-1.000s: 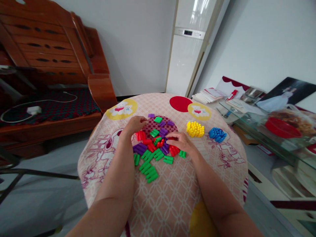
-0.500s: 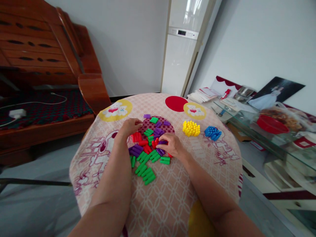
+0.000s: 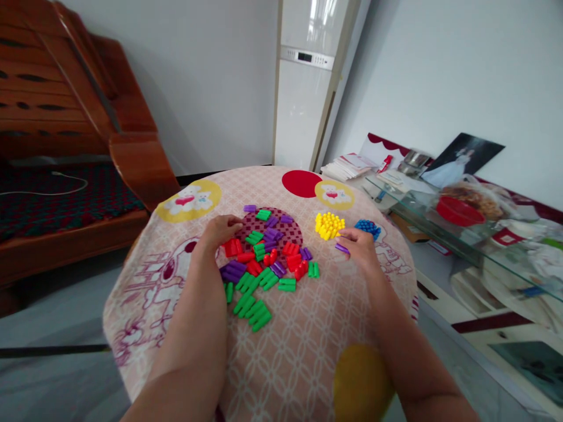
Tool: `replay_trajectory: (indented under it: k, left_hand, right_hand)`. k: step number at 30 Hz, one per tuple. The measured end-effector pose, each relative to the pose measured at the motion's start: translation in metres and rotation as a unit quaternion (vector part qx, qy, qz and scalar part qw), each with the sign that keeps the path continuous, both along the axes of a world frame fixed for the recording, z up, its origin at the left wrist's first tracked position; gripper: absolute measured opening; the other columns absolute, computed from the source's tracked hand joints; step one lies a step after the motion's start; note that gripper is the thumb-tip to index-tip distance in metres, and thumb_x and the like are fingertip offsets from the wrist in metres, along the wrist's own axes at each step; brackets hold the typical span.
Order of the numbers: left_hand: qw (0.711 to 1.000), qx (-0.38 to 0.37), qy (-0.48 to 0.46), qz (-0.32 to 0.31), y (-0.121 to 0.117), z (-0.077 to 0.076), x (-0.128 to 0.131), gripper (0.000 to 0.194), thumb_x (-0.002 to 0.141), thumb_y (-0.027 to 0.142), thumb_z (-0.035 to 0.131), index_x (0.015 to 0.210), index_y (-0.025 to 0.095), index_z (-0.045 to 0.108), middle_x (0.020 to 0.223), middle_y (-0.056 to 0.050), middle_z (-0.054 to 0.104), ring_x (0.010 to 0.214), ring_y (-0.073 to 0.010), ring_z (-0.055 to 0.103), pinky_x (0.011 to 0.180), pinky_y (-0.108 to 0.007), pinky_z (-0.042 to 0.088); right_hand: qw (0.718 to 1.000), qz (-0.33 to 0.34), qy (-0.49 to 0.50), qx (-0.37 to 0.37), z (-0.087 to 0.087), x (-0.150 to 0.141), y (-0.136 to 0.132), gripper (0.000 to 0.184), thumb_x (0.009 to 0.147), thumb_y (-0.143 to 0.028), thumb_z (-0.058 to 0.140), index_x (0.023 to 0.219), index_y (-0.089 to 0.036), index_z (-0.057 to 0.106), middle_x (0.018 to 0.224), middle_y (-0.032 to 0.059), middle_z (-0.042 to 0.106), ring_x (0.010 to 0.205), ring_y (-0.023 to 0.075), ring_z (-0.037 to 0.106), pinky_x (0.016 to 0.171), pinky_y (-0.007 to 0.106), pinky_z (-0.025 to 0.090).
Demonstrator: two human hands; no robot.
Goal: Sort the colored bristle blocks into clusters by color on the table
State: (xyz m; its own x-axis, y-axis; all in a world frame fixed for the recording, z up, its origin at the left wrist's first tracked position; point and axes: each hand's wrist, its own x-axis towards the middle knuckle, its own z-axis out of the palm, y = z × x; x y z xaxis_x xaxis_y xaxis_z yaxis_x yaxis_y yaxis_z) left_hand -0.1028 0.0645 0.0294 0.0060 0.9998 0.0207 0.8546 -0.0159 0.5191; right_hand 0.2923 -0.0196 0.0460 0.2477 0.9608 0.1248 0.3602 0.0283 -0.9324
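Note:
My right hand (image 3: 359, 246) holds a small purple plastic block (image 3: 342, 249) between thumb and fingers, just in front of a cluster of yellow blocks (image 3: 329, 225). Partly behind that hand is a blue cluster (image 3: 368, 228). At the left edge of the loose pile, my left hand (image 3: 221, 231) rests with fingers bent and apart, nothing visible in them. Beside it lie red blocks (image 3: 232, 247) and purple blocks (image 3: 233, 271). Several green blocks (image 3: 259, 315) are spread toward the near side, with more red, purple and green pieces across the middle.
The round table wears a patterned cloth (image 3: 303, 346). On the right, a glass shelf (image 3: 422, 205) carries papers, a red bowl (image 3: 460, 211) and a plastic bag. A wooden bench (image 3: 136, 158) stands at the left, and a tall white cabinet unit (image 3: 303, 105) behind the table.
My right hand has moved right from the pile to beside the yellow cluster, carrying a purple block. My left hand stays by the red blocks. The whole view has shifted slightly.

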Motion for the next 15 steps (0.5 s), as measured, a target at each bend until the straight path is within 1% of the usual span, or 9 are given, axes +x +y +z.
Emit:
replay_trajectory:
  k: [2,4,5,7,9,11,13,15]
  left_hand:
    - [1.000,0.001,0.002,-0.002,0.001,-0.001,0.000,0.038,0.082,0.034,0.056,0.110,0.022,0.078,0.090,-0.006,0.080,0.084,-0.0218,0.072,0.076,-0.026,0.053]
    - [1.000,0.003,0.012,0.001,0.002,-0.001,0.000,0.039,0.082,0.034,0.056,0.111,0.020,0.079,0.094,-0.007,0.080,0.085,-0.0226,0.072,0.077,-0.027,0.053]
    - [1.000,0.003,0.016,0.002,0.003,-0.001,0.001,0.039,0.082,0.034,0.056,0.110,0.020,0.079,0.095,-0.007,0.079,0.085,-0.0231,0.072,0.077,-0.027,0.053]
    - [1.000,0.005,0.015,0.004,0.004,-0.002,0.000,0.038,0.081,0.033,0.057,0.109,0.021,0.079,0.094,-0.007,0.080,0.085,-0.0236,0.072,0.077,-0.028,0.054]
    - [1.000,0.003,0.005,0.003,0.004,-0.003,-0.001,0.037,0.081,0.033,0.057,0.108,0.022,0.079,0.092,-0.006,0.080,0.085,-0.0234,0.072,0.077,-0.028,0.054]
    - [1.000,-0.002,-0.010,0.003,0.005,-0.005,-0.003,0.037,0.080,0.033,0.057,0.109,0.022,0.078,0.091,-0.005,0.080,0.084,-0.0225,0.072,0.077,-0.027,0.054]
    - [1.000,-0.004,-0.020,0.003,0.004,-0.005,-0.003,0.038,0.081,0.031,0.056,0.111,0.021,0.078,0.095,-0.006,0.080,0.087,-0.0214,0.072,0.078,-0.026,0.054]
    - [1.000,-0.004,-0.020,0.002,0.002,-0.002,-0.001,0.039,0.081,0.028,0.055,0.112,0.020,0.077,0.102,-0.006,0.079,0.092,-0.0203,0.072,0.082,-0.025,0.054]
  right_hand:
    - [0.998,-0.033,-0.045,-0.028,-0.008,0.039,-0.015,0.043,0.060,-0.045,0.074,0.089,-0.013,0.076,0.065,0.0033,0.070,0.045,0.0144,0.055,0.038,0.024,0.039]
    - [0.986,-0.085,-0.130,-0.055,-0.012,0.074,-0.030,0.041,0.063,-0.043,0.071,0.092,-0.014,0.077,0.069,0.0051,0.073,0.050,0.0177,0.059,0.043,0.028,0.044]
    - [0.974,-0.115,-0.188,-0.053,-0.012,0.089,-0.037,0.037,0.064,-0.039,0.071,0.090,-0.014,0.078,0.072,0.0066,0.074,0.057,0.0204,0.063,0.050,0.030,0.048]
    - [0.936,-0.160,-0.310,-0.039,-0.009,0.110,-0.046,0.027,0.066,-0.032,0.069,0.086,-0.015,0.078,0.081,0.0099,0.077,0.073,0.0248,0.069,0.064,0.033,0.052]
    - [0.893,-0.183,-0.409,-0.039,-0.005,0.120,-0.048,0.024,0.070,-0.026,0.067,0.089,-0.016,0.078,0.090,0.0132,0.078,0.084,0.0275,0.070,0.075,0.035,0.052]
    - [0.859,-0.188,-0.473,-0.063,-0.001,0.123,-0.045,0.028,0.074,-0.022,0.065,0.098,-0.014,0.077,0.097,0.0165,0.077,0.089,0.0292,0.070,0.079,0.037,0.050]
    - [0.839,-0.182,-0.506,-0.087,-0.001,0.121,-0.040,0.033,0.078,-0.020,0.064,0.108,-0.011,0.075,0.100,0.0193,0.076,0.092,0.0301,0.070,0.080,0.037,0.048]
    - [0.834,-0.179,-0.515,-0.086,-0.005,0.118,-0.037,0.036,0.081,-0.022,0.063,0.113,-0.010,0.072,0.101,0.0203,0.075,0.092,0.0295,0.069,0.080,0.036,0.047]
